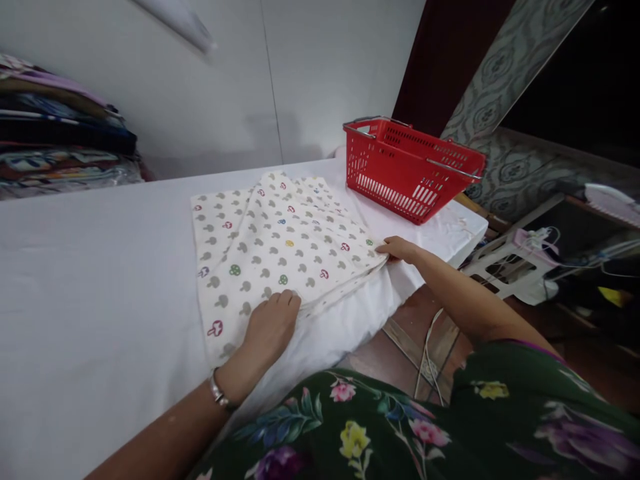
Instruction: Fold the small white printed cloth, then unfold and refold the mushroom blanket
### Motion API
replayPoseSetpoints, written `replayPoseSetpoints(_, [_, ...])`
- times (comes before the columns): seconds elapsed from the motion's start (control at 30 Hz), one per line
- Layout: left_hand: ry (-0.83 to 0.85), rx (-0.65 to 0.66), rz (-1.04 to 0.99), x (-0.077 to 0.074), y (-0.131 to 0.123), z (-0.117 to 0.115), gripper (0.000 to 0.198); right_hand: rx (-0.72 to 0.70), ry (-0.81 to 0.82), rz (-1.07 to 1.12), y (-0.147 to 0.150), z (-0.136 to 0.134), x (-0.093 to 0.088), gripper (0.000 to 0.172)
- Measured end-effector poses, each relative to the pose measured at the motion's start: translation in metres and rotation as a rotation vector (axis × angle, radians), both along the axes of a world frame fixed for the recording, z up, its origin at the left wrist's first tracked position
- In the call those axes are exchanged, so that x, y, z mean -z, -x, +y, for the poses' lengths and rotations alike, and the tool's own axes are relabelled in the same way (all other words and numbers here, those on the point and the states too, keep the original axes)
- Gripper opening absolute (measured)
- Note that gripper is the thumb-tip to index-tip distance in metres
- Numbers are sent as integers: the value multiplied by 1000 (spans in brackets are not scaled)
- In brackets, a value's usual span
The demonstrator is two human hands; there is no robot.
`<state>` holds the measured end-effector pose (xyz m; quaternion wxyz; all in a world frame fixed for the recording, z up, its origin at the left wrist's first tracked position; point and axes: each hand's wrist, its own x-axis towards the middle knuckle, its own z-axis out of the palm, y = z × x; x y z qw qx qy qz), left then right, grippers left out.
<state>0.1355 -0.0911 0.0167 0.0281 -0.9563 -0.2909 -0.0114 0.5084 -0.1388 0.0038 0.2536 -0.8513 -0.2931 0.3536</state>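
A white cloth [280, 233] printed with grey and coloured mushrooms lies folded in layers on the white-covered table [100, 280]. Its surface is rumpled, with a ridge toward the far side. My left hand [274, 323], a bangle at its wrist, has its fingers curled over the cloth's near edge. At the right near corner, my right hand [397, 250] pinches the layered edge between thumb and fingers. The near edge between both hands is lifted slightly and shows more than one layer.
Beyond the cloth at the right stands a red plastic basket [385, 167] with metal handles. A stack of folded fabrics [65, 133] sits at the far left, by the wall. Off the table's right end is a white stool [505, 267] with cables on it.
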Motion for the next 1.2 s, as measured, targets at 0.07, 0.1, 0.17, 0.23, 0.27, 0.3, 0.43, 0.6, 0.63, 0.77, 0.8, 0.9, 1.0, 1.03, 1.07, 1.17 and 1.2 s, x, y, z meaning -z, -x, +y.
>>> replayPoseSetpoints(0.07, [46,29,-40,0,0,-2,25,15,-37,-17,-6,-4,-1,17])
replayPoseSetpoints(0.1, [70,65,-48,1,1,-5,24,22,-46,-24,-8,-5,-2,17])
replayPoseSetpoints(0.17, [112,144,-23,6,5,-10,23,32,-43,-29,-11,-7,0,17])
replayPoseSetpoints(0.23, [131,185,13,12,8,-14,24,40,-28,-31,-11,-8,4,17])
replayPoseSetpoints(0.27, [130,186,15,15,9,-15,23,44,-24,-31,-11,-8,6,18])
replayPoseSetpoints(0.3, [125,185,4,17,9,-15,23,48,-22,-30,-10,-7,7,18])
replayPoseSetpoints(0.43, [110,197,-93,19,14,-13,17,43,-19,-14,-9,-9,7,18])
replayPoseSetpoints(0.6, [109,179,-220,22,45,-10,19,-4,-9,-64,-4,-17,1,18])
replayPoseSetpoints(0.63, [104,177,-247,23,54,-8,22,-17,1,-86,-4,-17,2,18])
replayPoseSetpoints(0.77, [-6,66,-382,29,88,11,31,-107,91,-182,-6,-14,3,14])
replayPoseSetpoints(0.8, [-41,14,-405,31,95,18,32,-136,111,-234,-7,-11,2,15])
replayPoseSetpoints(0.9, [-134,-97,-430,42,103,42,38,-242,138,-457,-8,7,-9,24])
replayPoseSetpoints(1.0, [-224,-124,-403,57,100,55,48,-386,-10,-617,0,39,-21,28])
replayPoseSetpoints(1.03, [-240,-130,-382,62,98,56,49,-428,-90,-640,3,54,-24,27])
replayPoseSetpoints(1.07, [-247,-139,-360,67,96,55,50,-459,-162,-658,7,70,-26,25])
replayPoseSetpoints(1.17, [-237,-174,-324,76,95,49,55,-468,-250,-652,17,129,-27,22])
replayPoseSetpoints(1.2, [-231,-177,-324,78,96,48,57,-460,-252,-642,19,150,-26,23])
